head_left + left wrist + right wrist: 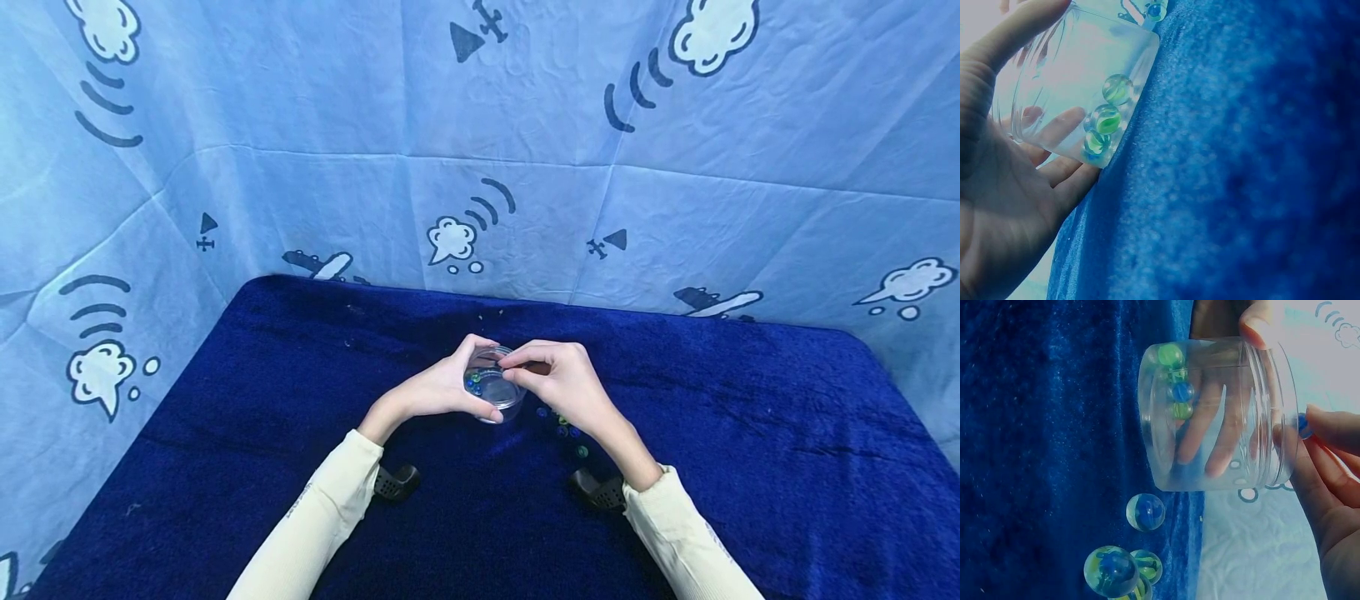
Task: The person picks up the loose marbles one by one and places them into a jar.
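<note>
A clear plastic jar (497, 392) is gripped by my left hand (438, 385), its thumb and fingers spread around the sides. Several green and blue glass marbles (1108, 119) lie together inside, against the bottom. The jar's mouth faces my right hand (567, 385). Between the right thumb and fingers a blue marble (1304, 427) is pinched right at the rim, partly covered by the fingertips. Several loose marbles (1145, 512) in blue, green and yellow rest on the cloth beside the jar, near the right wrist.
Dark blue plush cloth (300, 375) covers the table. Light blue printed fabric (360, 208) hangs behind it and at the sides. A black perforated piece (397, 482) shows by the left cuff, and a similar black piece (596, 489) by the right cuff.
</note>
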The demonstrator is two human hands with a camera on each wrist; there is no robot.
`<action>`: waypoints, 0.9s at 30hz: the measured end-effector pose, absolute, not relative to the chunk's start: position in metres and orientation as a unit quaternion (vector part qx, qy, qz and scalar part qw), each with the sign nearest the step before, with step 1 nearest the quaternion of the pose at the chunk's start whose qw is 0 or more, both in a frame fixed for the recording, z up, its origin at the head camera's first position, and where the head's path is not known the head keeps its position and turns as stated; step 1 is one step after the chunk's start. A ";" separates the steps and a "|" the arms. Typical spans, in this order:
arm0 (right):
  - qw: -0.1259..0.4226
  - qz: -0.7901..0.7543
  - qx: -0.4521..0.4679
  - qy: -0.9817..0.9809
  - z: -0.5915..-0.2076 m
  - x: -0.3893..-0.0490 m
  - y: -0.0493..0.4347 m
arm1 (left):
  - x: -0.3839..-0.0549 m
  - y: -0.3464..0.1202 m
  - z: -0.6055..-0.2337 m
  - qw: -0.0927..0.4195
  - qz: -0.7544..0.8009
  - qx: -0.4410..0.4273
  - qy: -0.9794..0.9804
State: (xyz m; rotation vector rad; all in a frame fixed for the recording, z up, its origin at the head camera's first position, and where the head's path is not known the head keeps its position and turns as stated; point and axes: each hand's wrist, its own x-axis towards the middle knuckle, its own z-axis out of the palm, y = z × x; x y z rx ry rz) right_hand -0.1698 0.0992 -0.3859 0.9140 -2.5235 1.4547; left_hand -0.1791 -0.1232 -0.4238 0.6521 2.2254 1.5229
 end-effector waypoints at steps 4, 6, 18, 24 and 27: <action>0.036 0.480 0.296 -0.825 -0.386 -0.169 0.099 | -0.179 -0.123 -0.423 0.183 0.538 0.232 0.789; 0.034 0.481 0.295 -0.825 -0.386 -0.169 0.100 | -0.179 -0.123 -0.423 0.183 0.537 0.231 0.790; 0.035 0.481 0.299 -0.823 -0.386 -0.170 0.100 | -0.179 -0.124 -0.424 0.183 0.539 0.232 0.789; 0.034 0.482 0.301 -0.822 -0.387 -0.169 0.100 | -0.179 -0.123 -0.423 0.184 0.542 0.232 0.786; 0.034 0.483 0.301 -0.821 -0.387 -0.170 0.100 | -0.178 -0.123 -0.423 0.185 0.544 0.232 0.785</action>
